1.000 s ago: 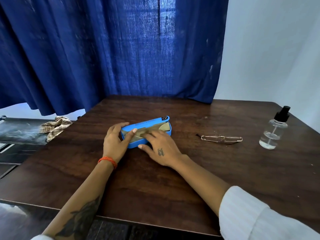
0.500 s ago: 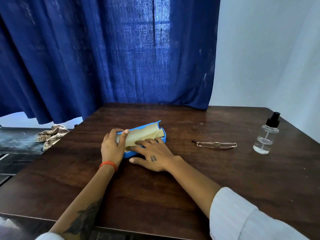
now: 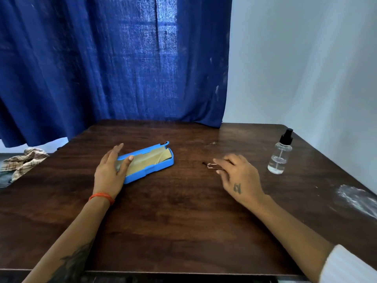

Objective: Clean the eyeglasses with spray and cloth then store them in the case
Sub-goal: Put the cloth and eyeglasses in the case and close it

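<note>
Now eyeglasses lie folded on table, mid-right, mostly under right hand; fingers loosely spread over frame, grip unclear. Left hand flat, fingers extended, on near end of open blue case, yellow cloth inside. Spray bottle upright far right. Vs 0.5 s ago: right hand left the case, went to glasses.

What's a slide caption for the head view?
Left hand steadies the open blue case; right hand reaches the eyeglasses.
</note>
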`<state>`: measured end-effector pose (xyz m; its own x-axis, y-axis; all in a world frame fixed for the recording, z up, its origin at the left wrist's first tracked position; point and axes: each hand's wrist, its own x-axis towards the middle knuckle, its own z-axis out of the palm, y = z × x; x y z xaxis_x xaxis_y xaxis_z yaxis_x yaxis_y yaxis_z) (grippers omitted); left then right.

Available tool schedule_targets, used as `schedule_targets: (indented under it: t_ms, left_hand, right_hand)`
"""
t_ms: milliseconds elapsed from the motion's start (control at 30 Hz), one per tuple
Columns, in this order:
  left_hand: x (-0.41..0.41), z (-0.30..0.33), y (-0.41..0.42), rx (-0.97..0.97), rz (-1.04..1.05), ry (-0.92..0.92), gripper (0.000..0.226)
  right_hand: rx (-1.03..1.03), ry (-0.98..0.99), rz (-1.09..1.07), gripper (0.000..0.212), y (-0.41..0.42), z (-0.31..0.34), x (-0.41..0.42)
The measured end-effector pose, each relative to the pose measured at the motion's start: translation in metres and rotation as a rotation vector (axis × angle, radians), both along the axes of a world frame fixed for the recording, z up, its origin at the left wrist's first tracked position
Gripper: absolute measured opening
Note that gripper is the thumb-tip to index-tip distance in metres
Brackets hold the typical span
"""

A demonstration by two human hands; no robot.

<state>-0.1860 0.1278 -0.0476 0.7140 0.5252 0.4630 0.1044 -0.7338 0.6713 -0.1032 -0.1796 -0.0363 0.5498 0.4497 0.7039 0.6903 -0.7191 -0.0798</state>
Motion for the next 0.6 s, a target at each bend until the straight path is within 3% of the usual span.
schedule_targets:
  t_ms: [267, 600]
  left_hand:
    - [-0.003, -0.001, -0.001, 0.005, -0.023, 0.015, 0.050]
    - [-0.003, 0.001, -0.001, -0.005, -0.030, 0.004, 0.047]
  right_hand:
    - [-0.237, 0.143, -0.219, 0.011, -0.008, -0.001, 0.013]
    - [-0.400, 0.224, -0.314, 0.024, 0.003, 0.001, 0.026]
